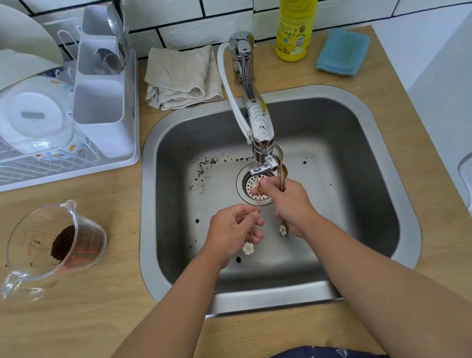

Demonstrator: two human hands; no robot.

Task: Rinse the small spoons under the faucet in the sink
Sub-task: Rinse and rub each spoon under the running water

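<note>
Hands meet over the drain point(250, 190) at the centre of the frame, inside the sink point(381, 175). The left hand point(232, 231) has its fingers curled and pinches the thin stem of one spoon point(253, 230) between thumb and fingertips; the stem slants up to the right, and its white flower end hangs below the hand. The bowl of that spoon reaches under the faucet point(260, 132) outlet, where the right hand's fingertips touch it. The right hand point(290, 204) is closed around a bunch of spoons point(281, 172): their bowls stick up beside the outlet and one flower end shows below the palm.

How many spoons sit in the bunch cannot be told, since the fist hides their stems. The faucet head covers part of the drain, and any water stream is hard to make out. Dark grounds dot the sink floor.

On the counter at the left lies a jug point(55, 245) with brown grounds, and a rack point(35, 116) fills the upper left, cut off by the frame edge.
</note>
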